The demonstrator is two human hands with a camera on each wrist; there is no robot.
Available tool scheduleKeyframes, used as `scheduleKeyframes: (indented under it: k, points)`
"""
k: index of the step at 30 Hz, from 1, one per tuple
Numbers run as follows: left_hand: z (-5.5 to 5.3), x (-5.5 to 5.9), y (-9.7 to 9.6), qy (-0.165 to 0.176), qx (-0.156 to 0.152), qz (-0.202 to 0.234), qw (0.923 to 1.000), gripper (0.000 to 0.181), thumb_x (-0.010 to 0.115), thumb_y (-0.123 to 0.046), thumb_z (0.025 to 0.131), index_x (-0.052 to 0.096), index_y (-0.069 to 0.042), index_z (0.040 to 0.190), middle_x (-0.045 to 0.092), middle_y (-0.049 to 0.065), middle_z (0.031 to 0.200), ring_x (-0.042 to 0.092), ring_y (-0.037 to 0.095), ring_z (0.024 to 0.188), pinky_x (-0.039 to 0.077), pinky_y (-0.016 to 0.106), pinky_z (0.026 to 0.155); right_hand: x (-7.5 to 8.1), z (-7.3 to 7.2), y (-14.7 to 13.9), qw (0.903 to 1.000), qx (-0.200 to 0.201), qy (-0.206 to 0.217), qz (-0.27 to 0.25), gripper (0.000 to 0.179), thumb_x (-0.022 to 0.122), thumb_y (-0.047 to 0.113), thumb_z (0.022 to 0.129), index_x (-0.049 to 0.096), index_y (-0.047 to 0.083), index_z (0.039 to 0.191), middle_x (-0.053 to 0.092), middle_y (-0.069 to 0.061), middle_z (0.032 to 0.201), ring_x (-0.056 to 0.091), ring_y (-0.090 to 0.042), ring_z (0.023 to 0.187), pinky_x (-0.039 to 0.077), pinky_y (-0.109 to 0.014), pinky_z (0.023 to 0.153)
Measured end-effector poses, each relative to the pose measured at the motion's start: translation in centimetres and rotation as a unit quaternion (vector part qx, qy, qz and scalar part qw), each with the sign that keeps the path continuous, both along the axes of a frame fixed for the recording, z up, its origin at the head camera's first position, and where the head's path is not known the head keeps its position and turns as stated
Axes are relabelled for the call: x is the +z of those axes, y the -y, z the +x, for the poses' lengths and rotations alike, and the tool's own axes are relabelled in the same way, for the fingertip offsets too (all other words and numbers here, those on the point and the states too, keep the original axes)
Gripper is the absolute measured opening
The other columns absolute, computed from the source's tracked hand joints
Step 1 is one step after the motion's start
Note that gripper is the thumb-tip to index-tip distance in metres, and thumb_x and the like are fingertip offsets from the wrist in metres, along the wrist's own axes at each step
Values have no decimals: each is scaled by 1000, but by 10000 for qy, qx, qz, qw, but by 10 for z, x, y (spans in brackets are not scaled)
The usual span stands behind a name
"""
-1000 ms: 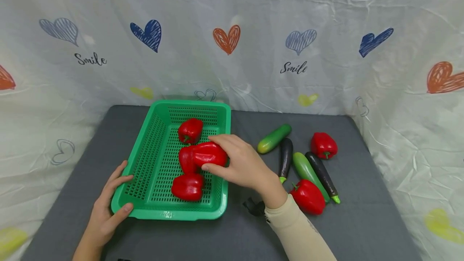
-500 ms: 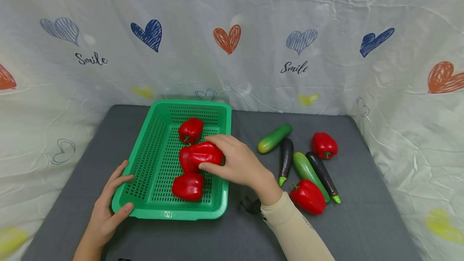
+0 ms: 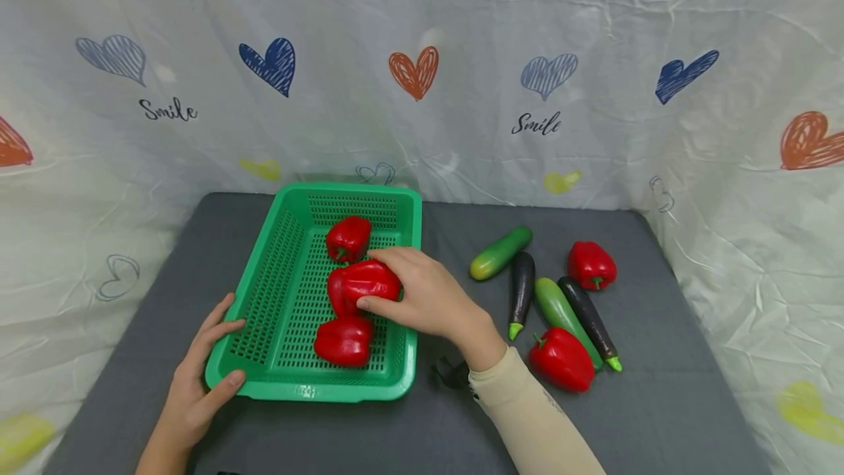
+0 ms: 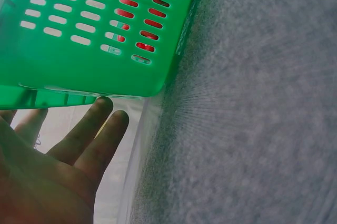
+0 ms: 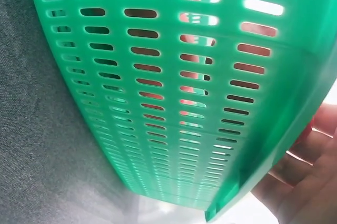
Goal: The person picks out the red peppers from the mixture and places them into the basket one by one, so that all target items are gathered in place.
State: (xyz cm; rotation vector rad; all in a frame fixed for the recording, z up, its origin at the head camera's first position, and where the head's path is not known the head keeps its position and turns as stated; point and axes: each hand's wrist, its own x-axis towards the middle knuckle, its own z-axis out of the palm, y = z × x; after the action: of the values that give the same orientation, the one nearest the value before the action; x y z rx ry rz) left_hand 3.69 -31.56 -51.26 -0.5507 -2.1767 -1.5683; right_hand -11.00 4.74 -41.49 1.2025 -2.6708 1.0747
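R hand (image 3: 428,293) w/ pepper (image 3: 377,279) over grn bskt (image 3: 316,392)

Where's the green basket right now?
In the head view, the green basket sits left of centre on the grey table, the left hand at its near-left corner.

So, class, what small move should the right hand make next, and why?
Probably lower the held pepper and let go: the right hand grips it over the basket, where three other peppers already lie, and the left hand is at the basket's edge.
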Motion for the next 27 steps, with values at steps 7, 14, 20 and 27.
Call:
scheduleKeyframes:
  k: [7, 14, 20, 27]
  points:
    - [0, 1, -2, -2, -71, 73, 9999, 65, 63, 17, 86, 48, 19, 149, 24, 33, 174, 27, 29, 162, 36, 20, 114, -1, -1, 4, 9999, 18, 28, 143, 70, 78, 52, 96, 62, 12, 151, 65, -2, 143, 61, -17, 126, 61, -33, 89]
    - [0, 1, 0, -23, 27, -61, 10000, 65, 64, 17, 86, 49, 18, 149, 26, 32, 173, 28, 29, 162, 35, 20, 115, 2, -1, 10, 9998, 69, 107, 153, 72, 79, 53, 96, 62, 11, 152, 65, -2, 143, 60, -18, 126, 61, -32, 89]
    - [0, 2, 0, -41, 67, -114, 9999, 65, 63, 16, 85, 49, 18, 149, 27, 32, 173, 28, 29, 162, 34, 20, 116, 2, -1, 15, 9996, 187, 146, 163, 73, 78, 55, 96, 60, 13, 154, 64, -1, 144, 59, -16, 129, 60, -31, 91]
    - [1, 2, -1, -16, 37, -68, 10000, 65, 63, 16, 85, 49, 18, 149, 26, 32, 173, 29, 28, 162, 35, 20, 115, 1, -2, 20, 9995, 225, 71, 217, 73, 78, 55, 97, 60, 13, 154, 65, 0, 143, 59, -15, 127, 60, -31, 92]
